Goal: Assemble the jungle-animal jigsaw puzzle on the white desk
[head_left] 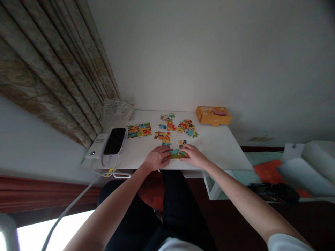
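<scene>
Close to the table's front edge, a joined strip of green and teal jigsaw puzzle pieces (175,153) lies flat between my hands. My left hand (157,158) has its bent fingers and thumb on the strip's left end. At the opposite end, my right hand (194,156) grips a puzzle piece, mostly covered by the fingers. Just above the right fingertips are small yellow and dark pieces (181,142). An orange joined section (162,136) runs down toward my left fingers. Farther back lie a loose cluster of pieces (186,126) and an orange-red piece (171,126).
A colourful picture card (139,130) lies left of the pieces. Beyond it are a black phone (114,141), a white box-shaped device (96,146) and cables (117,173) over the edge. An orange box (213,115) stands at the back right of the white table (222,150), against the wall.
</scene>
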Tool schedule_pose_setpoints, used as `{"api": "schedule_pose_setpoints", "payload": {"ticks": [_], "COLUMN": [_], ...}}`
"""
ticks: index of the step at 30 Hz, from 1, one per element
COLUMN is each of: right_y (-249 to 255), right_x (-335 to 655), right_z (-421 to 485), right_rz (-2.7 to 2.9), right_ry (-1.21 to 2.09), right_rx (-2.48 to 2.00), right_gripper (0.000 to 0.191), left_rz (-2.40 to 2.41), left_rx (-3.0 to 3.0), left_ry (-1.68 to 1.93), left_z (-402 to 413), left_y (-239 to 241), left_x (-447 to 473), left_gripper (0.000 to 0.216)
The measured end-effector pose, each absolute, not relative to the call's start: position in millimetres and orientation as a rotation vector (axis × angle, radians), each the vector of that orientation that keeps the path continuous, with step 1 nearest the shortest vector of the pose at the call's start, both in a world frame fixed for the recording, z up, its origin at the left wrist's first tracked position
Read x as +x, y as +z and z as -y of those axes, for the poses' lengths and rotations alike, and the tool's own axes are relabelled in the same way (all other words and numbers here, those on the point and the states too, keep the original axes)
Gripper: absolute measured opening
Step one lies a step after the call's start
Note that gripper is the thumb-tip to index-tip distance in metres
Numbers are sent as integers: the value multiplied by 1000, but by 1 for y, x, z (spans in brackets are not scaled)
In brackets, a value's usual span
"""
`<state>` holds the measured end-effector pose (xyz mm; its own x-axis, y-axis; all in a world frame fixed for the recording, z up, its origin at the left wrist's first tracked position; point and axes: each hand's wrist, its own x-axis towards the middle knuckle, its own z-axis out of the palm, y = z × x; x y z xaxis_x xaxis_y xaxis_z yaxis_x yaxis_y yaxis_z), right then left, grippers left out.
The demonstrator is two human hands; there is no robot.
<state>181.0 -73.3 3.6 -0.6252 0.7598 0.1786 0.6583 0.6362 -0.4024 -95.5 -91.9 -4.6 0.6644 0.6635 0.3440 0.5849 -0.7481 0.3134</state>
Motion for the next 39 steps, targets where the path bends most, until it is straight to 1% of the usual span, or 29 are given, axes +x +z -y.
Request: {"api": "schedule_pose_setpoints", "payload": {"ticks": [4,7,12,15,19,23,27,32,39], "right_y": [-4,-11,-19,-19,-20,-21,-21,-21,-23], "right_x": [183,181,175,174,176,176,177,177,178], "right_z": [96,110,118,118,117,116,116,116,114], "right_rz": [2411,2348,2239,2229,2237,2251,2274,2291,2287], "right_ry": [230,154,126,128,133,156,198,230,248], "right_rx": [-1171,-1204,-1245,-1244,-1230,-1222,-1221,-1224,-1217], "right_gripper": [26,23,20,17,18,20,23,25,26], "left_rz": [-1026,-1031,-1050,-1078,-1135,-1195,-1244,-1293,-1166], "left_rx": [2699,2722,2782,2790,2745,2675,2644,2664,2706], "left_ry": [673,668,583,478,335,262,392,625,614], "left_z": [92,91,84,76,62,47,48,84,108], "left_y": [-5,-7,-7,-8,-8,-6,-8,-17,-15], "left_x": [-96,-97,-84,-62,-34,-26,-34,-51,-56], "left_gripper": [30,31,32,36,42,46,48,36,33]}}
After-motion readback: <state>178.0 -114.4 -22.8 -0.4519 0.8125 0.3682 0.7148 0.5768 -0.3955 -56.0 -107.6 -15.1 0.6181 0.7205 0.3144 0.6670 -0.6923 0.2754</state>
